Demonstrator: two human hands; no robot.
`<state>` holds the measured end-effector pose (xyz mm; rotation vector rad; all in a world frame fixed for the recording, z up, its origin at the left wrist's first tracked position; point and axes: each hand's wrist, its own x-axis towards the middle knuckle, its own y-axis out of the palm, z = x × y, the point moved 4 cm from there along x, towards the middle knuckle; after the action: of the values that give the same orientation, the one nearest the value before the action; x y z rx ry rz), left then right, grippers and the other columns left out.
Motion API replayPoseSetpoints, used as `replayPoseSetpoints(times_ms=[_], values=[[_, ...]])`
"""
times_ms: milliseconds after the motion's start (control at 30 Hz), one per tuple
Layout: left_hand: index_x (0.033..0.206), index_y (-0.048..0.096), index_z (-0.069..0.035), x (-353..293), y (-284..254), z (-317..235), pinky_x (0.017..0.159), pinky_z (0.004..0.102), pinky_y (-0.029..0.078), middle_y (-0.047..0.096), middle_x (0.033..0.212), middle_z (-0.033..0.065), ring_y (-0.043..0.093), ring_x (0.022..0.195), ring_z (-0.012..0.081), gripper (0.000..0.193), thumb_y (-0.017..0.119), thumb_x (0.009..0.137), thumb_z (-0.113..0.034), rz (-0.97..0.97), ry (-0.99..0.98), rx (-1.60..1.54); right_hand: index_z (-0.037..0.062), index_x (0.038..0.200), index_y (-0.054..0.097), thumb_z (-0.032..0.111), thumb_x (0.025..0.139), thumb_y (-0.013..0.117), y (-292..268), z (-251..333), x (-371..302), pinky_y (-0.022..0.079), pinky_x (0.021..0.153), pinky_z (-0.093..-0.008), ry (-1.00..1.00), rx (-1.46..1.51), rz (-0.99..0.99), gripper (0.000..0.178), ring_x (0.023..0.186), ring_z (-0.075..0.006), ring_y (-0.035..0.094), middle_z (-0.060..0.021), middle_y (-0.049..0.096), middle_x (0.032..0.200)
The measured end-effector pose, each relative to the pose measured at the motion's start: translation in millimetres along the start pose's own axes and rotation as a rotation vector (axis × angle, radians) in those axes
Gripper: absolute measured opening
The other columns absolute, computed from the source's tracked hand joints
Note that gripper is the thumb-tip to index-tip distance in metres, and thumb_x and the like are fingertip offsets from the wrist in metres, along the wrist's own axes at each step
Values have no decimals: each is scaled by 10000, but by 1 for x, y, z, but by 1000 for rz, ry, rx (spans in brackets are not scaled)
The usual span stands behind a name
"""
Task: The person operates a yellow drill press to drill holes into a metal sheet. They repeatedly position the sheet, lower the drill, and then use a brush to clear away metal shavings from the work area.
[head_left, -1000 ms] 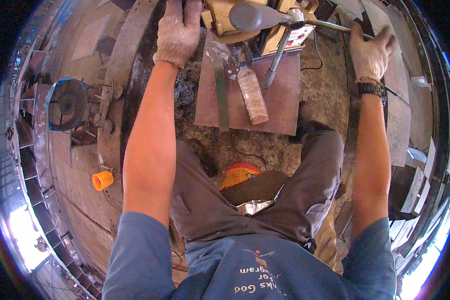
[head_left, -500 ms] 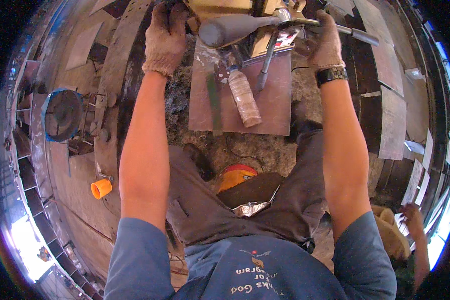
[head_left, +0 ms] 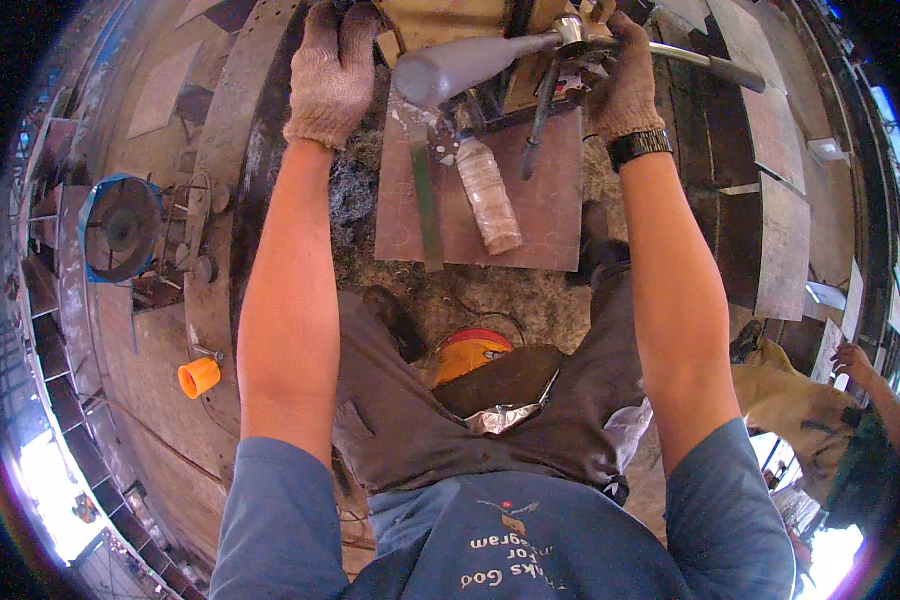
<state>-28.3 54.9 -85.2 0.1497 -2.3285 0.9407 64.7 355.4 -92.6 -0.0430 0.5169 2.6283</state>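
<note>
Gloved left hand (head_left: 330, 90) held at the left edge of a yellow machine (head_left: 445, 20), fingers nearly straight; whether anything is gripped cannot be told. Gloved right hand (head_left: 627, 85) partly curled beside the hub of a three-armed lever (head_left: 570, 32); its hold cannot be made out. Lever seen at the machine's near side, large grey grip (head_left: 438, 74) pointed left. Below, a clear bottle (head_left: 489, 197) and a green strip (head_left: 425, 200) are seen on a brownish sheet (head_left: 547, 225).

1. Can pass over the brown sheet (head_left: 555, 225), right of the bottle (head_left: 488, 195).
2. Gets blocked farther ahead by the grey handle (head_left: 450, 72) and the metal rod (head_left: 539, 125).
3. Has just a thin gap between left hand (head_left: 331, 85) and grey handle.
</note>
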Motion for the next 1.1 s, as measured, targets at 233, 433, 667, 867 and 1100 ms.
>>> replayPoseSetpoints(times_ms=[233, 433, 667, 867, 1100], values=[[1334, 620, -21, -10, -12, -2, 953, 441, 530, 722, 1219, 200, 705, 1096, 341, 458, 623, 1076, -398, 11, 62, -122, 121, 1266, 639, 723, 849, 668, -9, -2, 12, 466, 756, -449, 109, -79, -53, 733, 942, -272, 643, -94, 632, 1042], [1330, 637, -41, -7, -12, 22, 973, 490, 526, 720, 1230, 208, 699, 1094, 401, 475, 594, 1068, -435, 33, 97, 98, 108, 1134, 634, 696, 884, 645, -10, -14, 27, 456, 747, -443, 252, -18, -144, 639, 904, -267, 638, -90, 624, 981], [1256, 610, -19, -7, -6, -12, 836, 416, 552, 717, 1057, 174, 706, 961, 326, 377, 550, 1115, -364, -71, 31, -221, 123, 1090, 635, 677, 885, 650, -17, -16, 29, 445, 782, -450, 232, 13, -87, 591, 891, -259, 619, -84, 625, 980], [1227, 609, -14, -8, -6, -26, 812, 397, 556, 714, 1028, 149, 696, 908, 285, 305, 571, 1115, -295, -103, 143, -260, 117, 1100, 637, 664, 879, 666, -13, -13, 25, 447, 801, -448, 250, 9, -201, 591, 902, -266, 614, -92, 620, 993], [1272, 634, -55, -10, -6, -15, 868, 441, 556, 723, 1110, 167, 708, 973, 322, 345, 580, 1095, -346, -71, 41, -201, 112, 1117, 613, 653, 884, 680, -14, -16, 30, 463, 841, -486, 255, 49, -200, 593, 910, -274, 607, -100, 606, 978]])
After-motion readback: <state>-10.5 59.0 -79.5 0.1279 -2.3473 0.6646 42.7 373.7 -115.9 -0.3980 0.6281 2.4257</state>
